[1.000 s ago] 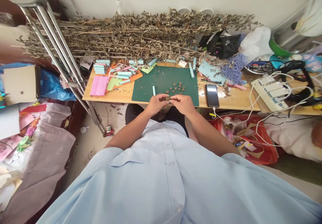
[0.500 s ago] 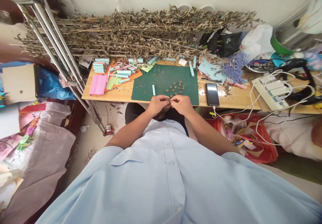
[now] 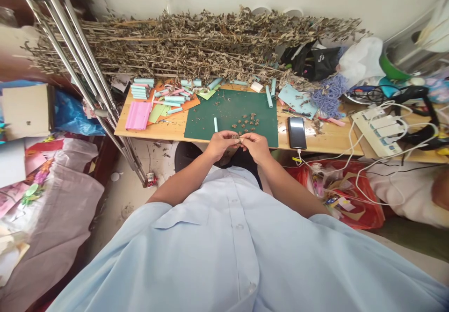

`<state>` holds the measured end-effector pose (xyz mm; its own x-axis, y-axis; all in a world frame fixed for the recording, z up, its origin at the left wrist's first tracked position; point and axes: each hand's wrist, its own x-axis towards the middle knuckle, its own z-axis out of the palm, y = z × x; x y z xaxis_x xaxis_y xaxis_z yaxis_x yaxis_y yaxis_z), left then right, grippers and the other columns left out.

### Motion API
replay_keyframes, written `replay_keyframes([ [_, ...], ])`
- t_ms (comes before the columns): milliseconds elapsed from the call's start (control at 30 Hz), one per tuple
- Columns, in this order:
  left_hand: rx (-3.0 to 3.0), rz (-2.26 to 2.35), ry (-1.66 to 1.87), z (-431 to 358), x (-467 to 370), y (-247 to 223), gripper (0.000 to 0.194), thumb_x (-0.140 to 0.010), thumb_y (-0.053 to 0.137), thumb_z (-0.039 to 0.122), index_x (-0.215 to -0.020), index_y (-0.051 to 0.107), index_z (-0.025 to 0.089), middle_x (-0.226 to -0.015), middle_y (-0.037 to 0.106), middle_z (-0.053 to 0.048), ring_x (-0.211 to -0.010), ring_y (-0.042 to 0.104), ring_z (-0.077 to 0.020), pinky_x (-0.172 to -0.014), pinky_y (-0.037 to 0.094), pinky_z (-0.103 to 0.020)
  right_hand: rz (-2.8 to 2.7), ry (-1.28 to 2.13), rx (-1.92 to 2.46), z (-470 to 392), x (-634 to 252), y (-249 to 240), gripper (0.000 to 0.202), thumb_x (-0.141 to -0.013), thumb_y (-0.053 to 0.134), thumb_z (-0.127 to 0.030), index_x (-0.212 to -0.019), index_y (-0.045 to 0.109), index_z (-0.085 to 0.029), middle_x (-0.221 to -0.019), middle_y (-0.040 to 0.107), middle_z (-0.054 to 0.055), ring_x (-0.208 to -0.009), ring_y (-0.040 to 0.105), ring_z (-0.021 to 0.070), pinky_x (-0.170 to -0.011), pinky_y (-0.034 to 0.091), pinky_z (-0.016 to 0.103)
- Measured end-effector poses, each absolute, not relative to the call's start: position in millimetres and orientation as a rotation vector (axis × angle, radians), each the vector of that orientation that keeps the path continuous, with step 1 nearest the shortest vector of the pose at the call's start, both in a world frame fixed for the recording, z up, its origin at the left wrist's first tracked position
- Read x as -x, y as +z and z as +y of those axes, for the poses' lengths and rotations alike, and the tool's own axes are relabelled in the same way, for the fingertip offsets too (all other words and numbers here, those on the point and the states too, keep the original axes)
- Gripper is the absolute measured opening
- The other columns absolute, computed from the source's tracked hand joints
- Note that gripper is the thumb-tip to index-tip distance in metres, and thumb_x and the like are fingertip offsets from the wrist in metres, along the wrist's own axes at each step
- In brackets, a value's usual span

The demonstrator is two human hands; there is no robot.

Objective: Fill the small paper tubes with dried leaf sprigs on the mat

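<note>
My left hand (image 3: 220,145) and my right hand (image 3: 257,146) meet at the front edge of a green cutting mat (image 3: 210,108). Their fingertips pinch a small piece of dried plant (image 3: 239,139) between them. Just beyond the fingers, several small brown plant clumps (image 3: 245,121) lie on the mat. A light blue paper roll (image 3: 215,124) stands or lies close to my left hand; which one I cannot tell.
Dried stems (image 3: 175,45) lie across the back. Paper rolls (image 3: 174,99) and a pink packet (image 3: 138,115) are at left. A phone (image 3: 296,132), purple yarn (image 3: 329,95) and a power strip (image 3: 380,127) sit at right. Metal crutches (image 3: 77,59) lean at left.
The view has shifted slightly. My fingers have moved a little on the dried plant piece, and both hands stay together at the mat's front edge.
</note>
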<state>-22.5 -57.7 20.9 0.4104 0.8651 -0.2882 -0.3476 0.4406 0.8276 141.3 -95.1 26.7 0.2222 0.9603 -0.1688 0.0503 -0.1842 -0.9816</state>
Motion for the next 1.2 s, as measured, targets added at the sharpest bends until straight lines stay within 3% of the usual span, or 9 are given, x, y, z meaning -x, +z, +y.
replay_keyframes([
  [200, -0.712, 0.801, 0.849, -58, 22, 21, 0.047, -0.061, 0.096, 0.022, -0.1, 0.073, 0.011, -0.087, 0.076, -0.004, -0.071, 0.072, -0.0145, -0.074, 0.061, -0.032, -0.834, 1.247, 1.367, -92, -147, 25, 0.032, -0.066, 0.084, -0.049, -0.081, 0.07, -0.024, -0.061, 0.063, -0.003, -0.054, 0.058, 0.0145, -0.049, 0.048, 0.028],
  [467, -0.678, 0.783, 0.821, -59, 24, 22, 0.048, -0.059, 0.096, 0.02, -0.101, 0.073, 0.01, -0.078, 0.075, -0.004, -0.067, 0.072, -0.0155, -0.069, 0.06, -0.03, -0.856, 1.291, 1.288, -93, -164, 24, 0.032, -0.074, 0.079, -0.051, -0.087, 0.063, -0.026, -0.082, 0.071, 0.001, -0.062, 0.061, 0.0147, -0.052, 0.051, 0.029],
  [667, -0.672, 0.753, 0.801, -62, 27, 20, 0.048, -0.058, 0.097, 0.021, -0.098, 0.073, 0.01, -0.08, 0.076, -0.006, -0.067, 0.073, -0.0159, -0.07, 0.061, -0.031, -0.989, 0.882, 1.733, -70, -226, 10, 0.026, -0.074, 0.075, -0.045, -0.086, 0.071, -0.023, -0.069, 0.068, 0.0, -0.062, 0.062, 0.0186, -0.061, 0.056, 0.034],
  [767, -0.684, 0.752, 0.787, -64, 25, 19, 0.047, -0.058, 0.097, 0.021, -0.097, 0.073, 0.01, -0.078, 0.076, -0.005, -0.067, 0.073, -0.0155, -0.07, 0.062, -0.031, -1.405, 0.505, 1.94, -58, -251, 3, 0.016, -0.082, 0.066, -0.035, -0.086, 0.075, -0.022, -0.08, 0.074, 0.006, -0.075, 0.066, 0.0242, -0.078, 0.058, 0.043],
  [867, -0.713, 0.761, 0.768, -65, 23, 18, 0.047, -0.059, 0.098, 0.022, -0.097, 0.073, 0.01, -0.076, 0.075, -0.005, -0.067, 0.072, -0.0156, -0.07, 0.061, -0.031, -1.779, 0.273, 1.943, -50, -258, -1, 0.019, -0.085, 0.059, -0.022, -0.089, 0.077, -0.02, -0.096, 0.076, 0.012, -0.091, 0.068, 0.0275, -0.091, 0.056, 0.044],
  [967, -0.726, 0.764, 0.765, -66, 22, 18, 0.048, -0.059, 0.098, 0.022, -0.098, 0.073, 0.01, -0.075, 0.074, -0.004, -0.067, 0.073, -0.0158, -0.069, 0.062, -0.031, -1.924, 0.298, 1.94, -49, -257, -2, 0.025, -0.085, 0.057, -0.016, -0.094, 0.08, -0.018, -0.104, 0.076, 0.014, -0.094, 0.07, 0.0274, -0.092, 0.056, 0.042],
  [1100, -0.712, 0.773, 0.773, -66, 24, 20, 0.048, -0.058, 0.098, 0.022, -0.097, 0.073, 0.01, -0.075, 0.075, -0.004, -0.067, 0.073, -0.016, -0.069, 0.062, -0.03, -1.768, 0.437, 1.93, -54, -260, -2, 0.03, -0.09, 0.056, -0.019, -0.106, 0.081, -0.02, -0.111, 0.078, 0.011, -0.101, 0.071, 0.0266, -0.101, 0.056, 0.044],
  [1200, -0.693, 0.767, 0.776, -66, 26, 21, 0.046, -0.059, 0.098, 0.022, -0.096, 0.072, 0.01, -0.075, 0.075, -0.005, -0.066, 0.074, -0.0166, -0.068, 0.062, -0.029, -1.462, 0.638, 1.972, -58, -266, -4, 0.034, -0.091, 0.056, -0.023, -0.116, 0.079, -0.02, -0.106, 0.079, 0.009, -0.089, 0.074, 0.0245, -0.092, 0.06, 0.045],
])
